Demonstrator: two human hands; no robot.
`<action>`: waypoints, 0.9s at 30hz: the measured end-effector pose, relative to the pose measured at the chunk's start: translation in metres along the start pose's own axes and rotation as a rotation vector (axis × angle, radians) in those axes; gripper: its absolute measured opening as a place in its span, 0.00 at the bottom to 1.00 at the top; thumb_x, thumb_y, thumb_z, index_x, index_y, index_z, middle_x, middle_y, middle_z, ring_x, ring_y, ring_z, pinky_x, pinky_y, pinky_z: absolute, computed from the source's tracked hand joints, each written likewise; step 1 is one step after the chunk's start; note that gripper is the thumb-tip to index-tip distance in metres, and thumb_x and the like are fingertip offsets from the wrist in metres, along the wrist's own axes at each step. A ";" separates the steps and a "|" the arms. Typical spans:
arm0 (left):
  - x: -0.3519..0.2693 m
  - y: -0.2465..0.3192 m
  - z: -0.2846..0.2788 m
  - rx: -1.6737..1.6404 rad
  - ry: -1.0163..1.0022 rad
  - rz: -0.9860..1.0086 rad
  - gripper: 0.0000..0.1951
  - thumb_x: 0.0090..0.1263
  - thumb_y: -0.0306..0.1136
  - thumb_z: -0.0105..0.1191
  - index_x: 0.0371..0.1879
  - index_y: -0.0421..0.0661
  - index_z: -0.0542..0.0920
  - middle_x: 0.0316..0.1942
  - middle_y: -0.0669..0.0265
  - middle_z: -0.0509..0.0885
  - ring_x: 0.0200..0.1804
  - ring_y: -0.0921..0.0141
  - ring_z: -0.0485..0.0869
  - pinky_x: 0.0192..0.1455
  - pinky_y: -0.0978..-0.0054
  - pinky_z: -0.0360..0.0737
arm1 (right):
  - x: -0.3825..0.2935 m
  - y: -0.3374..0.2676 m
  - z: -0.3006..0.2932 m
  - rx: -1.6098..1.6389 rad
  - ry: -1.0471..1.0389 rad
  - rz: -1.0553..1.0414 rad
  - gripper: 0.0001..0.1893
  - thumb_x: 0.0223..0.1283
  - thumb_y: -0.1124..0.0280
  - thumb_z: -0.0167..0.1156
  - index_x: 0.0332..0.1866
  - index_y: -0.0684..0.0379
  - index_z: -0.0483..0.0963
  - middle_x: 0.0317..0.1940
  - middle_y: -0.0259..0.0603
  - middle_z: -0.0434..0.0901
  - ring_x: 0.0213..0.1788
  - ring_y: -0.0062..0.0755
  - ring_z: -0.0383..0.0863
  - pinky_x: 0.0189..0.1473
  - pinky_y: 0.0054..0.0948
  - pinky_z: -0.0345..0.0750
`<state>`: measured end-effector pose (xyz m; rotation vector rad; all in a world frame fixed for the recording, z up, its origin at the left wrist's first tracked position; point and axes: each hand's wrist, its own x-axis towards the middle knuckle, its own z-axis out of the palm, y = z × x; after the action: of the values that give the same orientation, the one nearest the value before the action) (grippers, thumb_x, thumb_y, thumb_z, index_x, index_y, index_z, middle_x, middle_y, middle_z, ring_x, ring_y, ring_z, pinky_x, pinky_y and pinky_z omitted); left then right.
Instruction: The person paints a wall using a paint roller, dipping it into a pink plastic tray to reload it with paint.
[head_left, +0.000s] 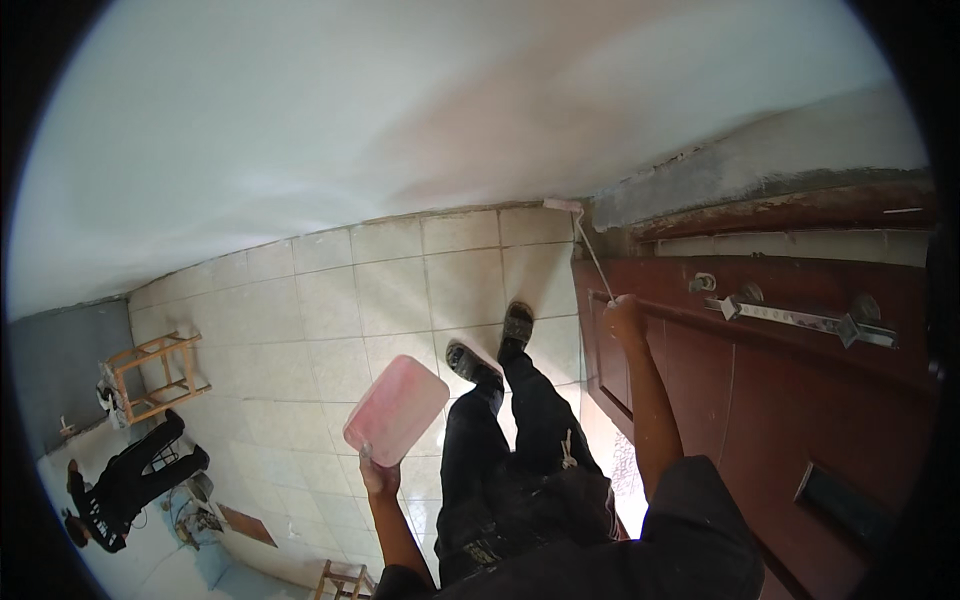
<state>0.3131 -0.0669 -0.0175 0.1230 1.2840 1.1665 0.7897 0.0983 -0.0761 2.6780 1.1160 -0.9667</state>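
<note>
My left hand grips the near end of a pinkish plastic container, holding it above the tiled floor to the left of my legs. What the container holds cannot be made out. In my right hand is the handle end of a paint roller, its thin metal frame reaching away from me. The roller's pale pink sleeve is at the foot of the white wall, close to the corner by the door frame; whether it touches the wall is unclear.
A dark red door with a metal pull handle stands open at my right. Beige tiles cover the floor. To the far left are a wooden stool and a person in dark clothes. Another wooden stool is at the bottom edge.
</note>
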 end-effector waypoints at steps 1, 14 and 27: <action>-0.003 -0.006 0.000 -0.002 0.026 -0.031 0.40 0.62 0.56 0.50 0.69 0.47 0.52 0.66 0.57 0.62 0.66 0.57 0.65 0.62 0.50 0.68 | 0.004 0.000 -0.002 0.002 0.103 -0.050 0.14 0.55 0.66 0.55 0.36 0.68 0.78 0.36 0.60 0.80 0.42 0.57 0.81 0.44 0.44 0.77; -0.028 -0.057 -0.039 -0.056 0.162 -0.052 0.39 0.61 0.50 0.53 0.68 0.45 0.54 0.67 0.58 0.62 0.67 0.58 0.62 0.68 0.55 0.60 | 0.129 -0.042 0.047 0.026 0.112 -0.025 0.13 0.48 0.69 0.60 0.31 0.71 0.77 0.32 0.61 0.80 0.38 0.59 0.81 0.40 0.44 0.77; -0.018 -0.048 -0.064 0.039 0.193 -0.013 0.42 0.57 0.53 0.54 0.69 0.47 0.54 0.66 0.58 0.62 0.67 0.57 0.62 0.66 0.52 0.62 | 0.232 0.073 0.137 0.034 0.259 -0.101 0.10 0.52 0.72 0.57 0.28 0.72 0.74 0.25 0.56 0.80 0.27 0.45 0.83 0.31 0.38 0.76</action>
<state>0.2948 -0.1352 -0.0594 0.0306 1.4750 1.1638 0.8907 0.1453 -0.3315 2.8615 1.3029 -0.6692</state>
